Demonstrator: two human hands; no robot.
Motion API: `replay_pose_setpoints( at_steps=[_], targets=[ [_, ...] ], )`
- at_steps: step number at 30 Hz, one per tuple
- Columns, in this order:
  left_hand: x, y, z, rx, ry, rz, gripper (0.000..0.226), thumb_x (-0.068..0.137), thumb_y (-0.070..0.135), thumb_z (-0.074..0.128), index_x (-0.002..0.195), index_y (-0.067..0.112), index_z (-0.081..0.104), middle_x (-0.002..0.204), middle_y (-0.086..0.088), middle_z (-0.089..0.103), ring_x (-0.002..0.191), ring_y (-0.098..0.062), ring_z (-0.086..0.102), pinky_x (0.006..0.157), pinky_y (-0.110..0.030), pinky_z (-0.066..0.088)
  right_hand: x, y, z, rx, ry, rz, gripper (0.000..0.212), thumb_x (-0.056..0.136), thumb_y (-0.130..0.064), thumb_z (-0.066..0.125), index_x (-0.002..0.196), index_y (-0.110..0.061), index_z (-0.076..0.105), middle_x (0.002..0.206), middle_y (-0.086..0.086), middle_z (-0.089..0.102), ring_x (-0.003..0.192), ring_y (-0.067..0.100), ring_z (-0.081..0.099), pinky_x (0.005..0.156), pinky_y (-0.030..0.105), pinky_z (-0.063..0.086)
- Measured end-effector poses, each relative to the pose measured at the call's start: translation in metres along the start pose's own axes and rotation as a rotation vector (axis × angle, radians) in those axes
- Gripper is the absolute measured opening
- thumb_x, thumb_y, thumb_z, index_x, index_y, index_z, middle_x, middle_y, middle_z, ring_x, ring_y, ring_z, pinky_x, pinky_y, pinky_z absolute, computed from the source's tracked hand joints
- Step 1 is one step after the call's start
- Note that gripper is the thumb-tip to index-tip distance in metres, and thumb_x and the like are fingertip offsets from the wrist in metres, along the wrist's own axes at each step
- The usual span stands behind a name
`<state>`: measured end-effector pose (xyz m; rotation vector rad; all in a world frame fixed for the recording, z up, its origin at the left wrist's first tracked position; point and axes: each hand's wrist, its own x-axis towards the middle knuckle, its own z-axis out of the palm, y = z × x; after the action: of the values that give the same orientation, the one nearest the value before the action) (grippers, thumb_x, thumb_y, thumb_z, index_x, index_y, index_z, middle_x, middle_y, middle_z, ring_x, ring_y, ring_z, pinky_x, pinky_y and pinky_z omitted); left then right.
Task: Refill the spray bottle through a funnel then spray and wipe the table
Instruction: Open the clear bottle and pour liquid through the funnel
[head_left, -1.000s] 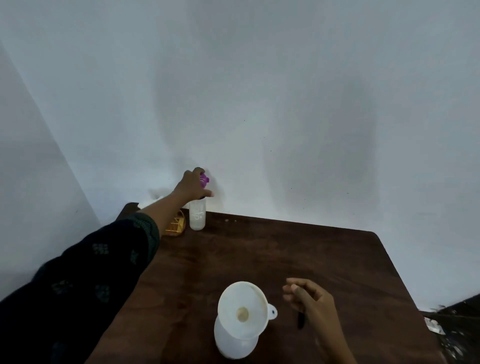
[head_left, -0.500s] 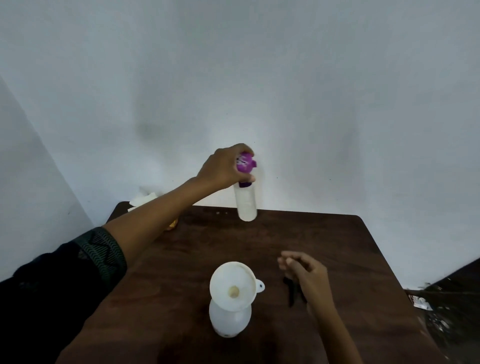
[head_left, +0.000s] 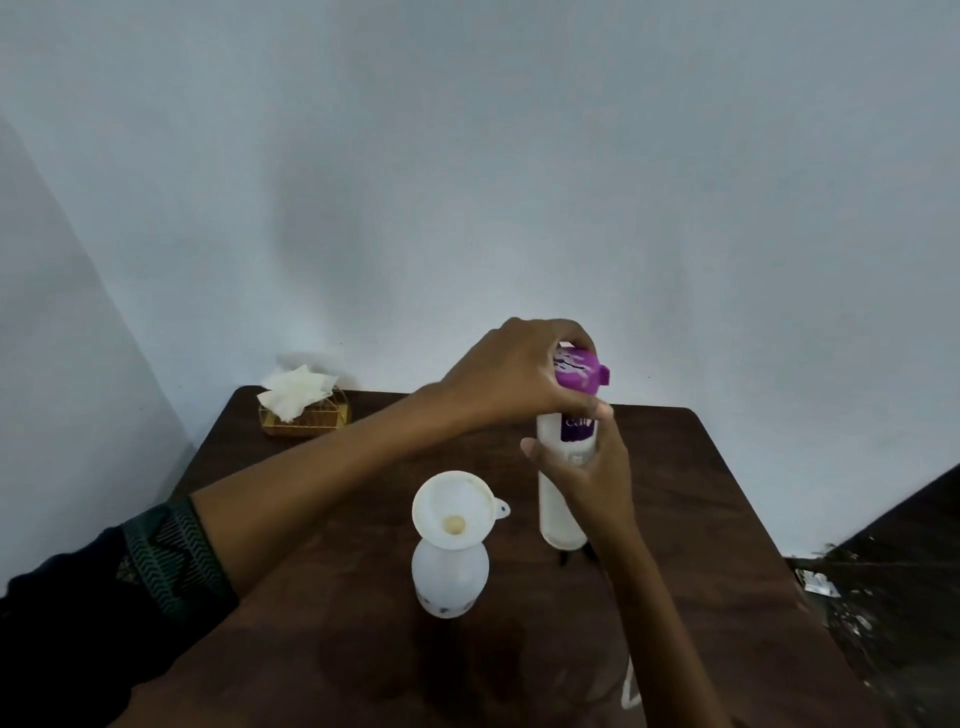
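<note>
A white funnel (head_left: 453, 508) sits in the neck of a white spray bottle (head_left: 450, 578) standing on the dark wooden table (head_left: 322, 597). To its right I hold a tall white refill bottle (head_left: 557, 519) with a purple cap (head_left: 579, 375) upright above the table. My left hand (head_left: 511, 376) grips the cap from above. My right hand (head_left: 589, 470) wraps around the bottle's body below the purple label. A small black object (head_left: 563, 558), mostly hidden, lies on the table behind the refill bottle's base.
A gold wire holder with white tissues (head_left: 301, 405) stands at the table's far left corner, against the white wall. The table's right edge drops to a dark floor with litter (head_left: 818, 584).
My left hand has carried the refill bottle from the far left corner to the middle right of the table. My right hand rose from the table and took hold of the bottle's body.
</note>
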<state>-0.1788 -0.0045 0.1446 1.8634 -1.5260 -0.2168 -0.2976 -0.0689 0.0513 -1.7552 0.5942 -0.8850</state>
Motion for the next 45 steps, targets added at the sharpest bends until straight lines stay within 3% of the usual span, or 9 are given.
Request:
replay_pose_setpoints(
  at_steps=[7,15,21,24,29,33,36,40,45],
  targets=[
    [-0.02,0.014,0.027,-0.706,-0.056,-0.051,0.02,0.081,0.011,0.071,0.101,0.015,0.066,0.095,0.004,0.07,0.095,-0.015,0.068,0.085,-0.028,0.056,-0.023,-0.016,-0.008,0.021,-0.05,-0.054,0.044,0.06,-0.007,0.071,0.098,-0.023,0.056,0.082,-0.001,0.068,0.074,0.009,0.066,0.059,0.015,0.052],
    [-0.021,0.025,0.065,-0.529,0.459,0.019,0.018,0.078,0.016,0.067,0.095,0.011,0.071,0.095,0.0,0.071,0.085,-0.007,0.064,0.076,-0.01,0.052,-0.027,-0.014,0.005,-0.026,0.199,-0.12,0.053,0.065,-0.002,0.076,0.104,-0.025,0.05,0.088,-0.015,0.061,0.084,-0.012,0.061,0.065,0.002,0.045],
    [-0.021,0.019,0.022,-0.844,-0.112,-0.043,0.041,0.086,0.006,0.064,0.125,0.015,0.058,0.115,0.005,0.064,0.103,-0.007,0.063,0.086,-0.02,0.053,-0.023,-0.026,-0.005,-0.028,0.175,-0.102,0.045,0.057,-0.013,0.068,0.095,-0.032,0.055,0.081,-0.009,0.065,0.072,0.001,0.063,0.057,0.009,0.048],
    [-0.027,0.007,-0.001,-0.735,-0.254,-0.01,0.049,0.081,0.004,0.068,0.127,0.019,0.056,0.123,0.003,0.062,0.113,-0.013,0.059,0.089,-0.024,0.053,-0.027,-0.029,-0.007,-0.058,0.124,-0.113,0.042,0.056,-0.014,0.069,0.088,-0.036,0.052,0.076,-0.007,0.064,0.07,0.006,0.063,0.056,0.013,0.05],
    [-0.031,0.0,0.0,-0.444,-0.106,-0.016,0.044,0.075,0.032,0.076,0.115,0.026,0.059,0.112,0.01,0.06,0.103,-0.012,0.059,0.075,-0.017,0.054,-0.031,-0.028,0.001,-0.074,0.122,-0.096,0.038,0.055,-0.015,0.068,0.084,-0.033,0.051,0.073,-0.006,0.063,0.069,0.004,0.062,0.054,0.012,0.049],
    [-0.034,0.003,-0.005,-0.264,-0.025,0.001,0.051,0.079,0.065,0.047,0.111,0.028,0.06,0.102,0.011,0.063,0.095,-0.007,0.06,0.079,-0.021,0.051,-0.029,-0.025,0.002,-0.079,0.141,-0.07,0.037,0.054,-0.016,0.07,0.084,-0.029,0.053,0.072,-0.002,0.064,0.065,0.011,0.062,0.054,0.018,0.052],
    [-0.039,0.002,-0.015,-0.26,0.069,-0.014,0.038,0.095,0.047,0.041,0.122,0.025,0.056,0.079,0.011,0.065,0.08,-0.005,0.061,0.085,-0.032,0.053,-0.027,-0.023,-0.001,-0.098,0.153,-0.068,0.037,0.054,-0.016,0.069,0.084,-0.029,0.052,0.073,-0.003,0.063,0.066,0.006,0.061,0.053,0.012,0.049],
    [-0.05,0.013,-0.018,-0.358,0.058,0.109,0.033,0.098,0.02,0.045,0.13,0.025,0.05,0.084,0.004,0.073,0.066,-0.005,0.063,0.082,-0.021,0.051,-0.023,-0.023,-0.005,-0.121,0.137,-0.056,0.038,0.055,-0.016,0.069,0.087,-0.027,0.053,0.076,-0.004,0.063,0.069,0.001,0.061,0.054,0.009,0.048],
    [-0.046,0.017,-0.008,-0.008,0.053,0.307,0.041,0.096,0.021,0.039,0.136,0.03,0.045,0.106,0.013,0.07,0.096,-0.006,0.051,0.088,-0.024,0.042,-0.02,-0.022,-0.004,-0.147,0.112,-0.053,0.038,0.062,-0.003,0.075,0.091,-0.017,0.055,0.076,-0.004,0.064,0.07,0.0,0.061,0.054,0.01,0.048]
  ],
)
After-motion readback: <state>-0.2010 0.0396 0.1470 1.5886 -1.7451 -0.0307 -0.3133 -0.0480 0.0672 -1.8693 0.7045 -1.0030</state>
